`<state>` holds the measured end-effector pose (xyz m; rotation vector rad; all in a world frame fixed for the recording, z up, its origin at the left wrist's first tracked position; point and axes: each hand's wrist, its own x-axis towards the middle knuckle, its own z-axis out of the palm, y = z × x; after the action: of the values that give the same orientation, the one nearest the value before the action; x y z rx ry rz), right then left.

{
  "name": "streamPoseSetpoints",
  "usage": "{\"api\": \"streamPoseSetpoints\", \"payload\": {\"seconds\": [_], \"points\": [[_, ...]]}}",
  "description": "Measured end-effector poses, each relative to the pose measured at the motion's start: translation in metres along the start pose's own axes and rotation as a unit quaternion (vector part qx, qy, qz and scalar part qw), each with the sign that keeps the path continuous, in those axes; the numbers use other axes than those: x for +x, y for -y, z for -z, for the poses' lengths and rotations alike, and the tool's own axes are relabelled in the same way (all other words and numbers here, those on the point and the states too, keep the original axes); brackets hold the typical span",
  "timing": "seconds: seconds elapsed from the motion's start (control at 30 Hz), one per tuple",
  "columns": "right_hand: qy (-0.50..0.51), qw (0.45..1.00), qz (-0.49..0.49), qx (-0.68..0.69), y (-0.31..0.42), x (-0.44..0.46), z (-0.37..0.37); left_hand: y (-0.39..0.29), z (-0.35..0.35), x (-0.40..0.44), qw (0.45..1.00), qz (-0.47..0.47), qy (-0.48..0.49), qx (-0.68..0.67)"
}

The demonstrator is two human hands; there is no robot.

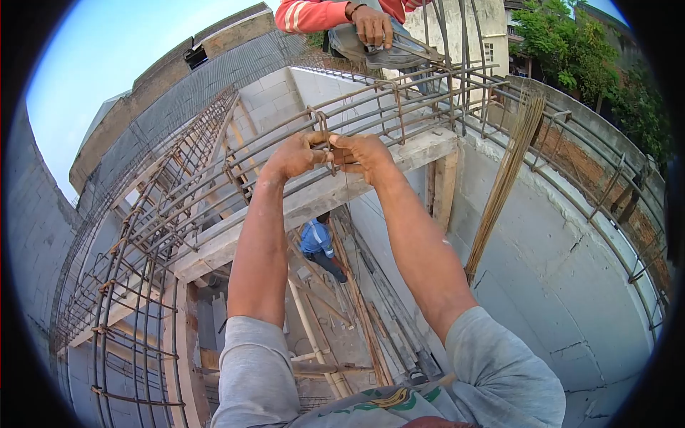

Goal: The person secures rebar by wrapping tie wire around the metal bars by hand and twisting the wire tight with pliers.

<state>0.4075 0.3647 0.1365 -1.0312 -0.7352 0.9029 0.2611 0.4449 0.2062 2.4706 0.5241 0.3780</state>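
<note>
Centrally, one rebar cage [227,165], long axis crosswise past the grip, rising rightward. Below the grip, one pale beam [307,203], roughly parallel. Left hand [291,157] and right hand [367,153], fingers closed on the stirrup; neither clearly nearer. One stirrup [322,123], roughly upright between them, across the long bars. Any tie wire: cannot tell.

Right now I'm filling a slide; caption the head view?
Left hand and right hand meet at a brown steel loop above a grey beam.
</note>
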Motion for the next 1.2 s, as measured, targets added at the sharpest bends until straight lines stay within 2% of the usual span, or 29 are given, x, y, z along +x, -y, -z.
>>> {"api": "streamPoseSetpoints", "payload": {"seconds": [0.13, 0.23, 0.37, 0.47, 0.6, 0.63, 0.77, 0.87, 0.97, 1.07, 1.2], "points": [[0.001, 1.0, 0.021, -0.021, -0.005, -0.002, 0.001, 0.008, 0.005, -0.001, 0.998, 0.002, 0.022, -0.067], [-0.001, 0.999, 0.037, -0.035, -0.006, 0.0, 0.0, 0.005, 0.001, -0.004, 0.994, 0.02, -0.01, -0.103], [-0.006, 0.997, 0.055, -0.052, -0.01, -0.002, -0.001, 0.008, 0.001, -0.001, 0.996, 0.031, -0.012, -0.077], [-0.01, 0.996, 0.061, -0.071, -0.016, -0.002, -0.003, 0.013, -0.003, 0.001, 0.983, 0.035, -0.06, -0.167], [-0.041, 0.996, 0.053, -0.063, -0.013, -0.021, -0.019, 0.013, -0.002, -0.004, 0.993, -0.091, -0.057, -0.051], [-0.036, 0.996, 0.055, -0.066, -0.017, -0.018, -0.019, 0.016, 0.002, -0.001, 0.996, -0.067, -0.033, -0.057], [-0.009, 0.995, 0.044, -0.089, -0.011, -0.022, -0.018, 0.013, 0.005, -0.003, 0.996, -0.071, -0.018, -0.054], [-0.028, 0.991, 0.041, -0.121, -0.01, -0.02, -0.019, 0.007, 0.006, -0.007, 0.997, -0.056, -0.008, -0.055], [-0.06, 0.99, 0.055, -0.116, -0.014, -0.014, -0.02, 0.018, 0.004, -0.001, 0.995, -0.088, -0.029, -0.043], [-0.108, 0.972, 0.052, -0.2, -0.006, -0.013, -0.025, 0.018, 0.003, 0.003, 0.997, -0.064, -0.036, 0.025], [-0.161, 0.93, 0.098, -0.315, 0.005, -0.023, -0.03, 0.009, -0.001, 0.003, 0.997, -0.005, -0.036, 0.065]]}}
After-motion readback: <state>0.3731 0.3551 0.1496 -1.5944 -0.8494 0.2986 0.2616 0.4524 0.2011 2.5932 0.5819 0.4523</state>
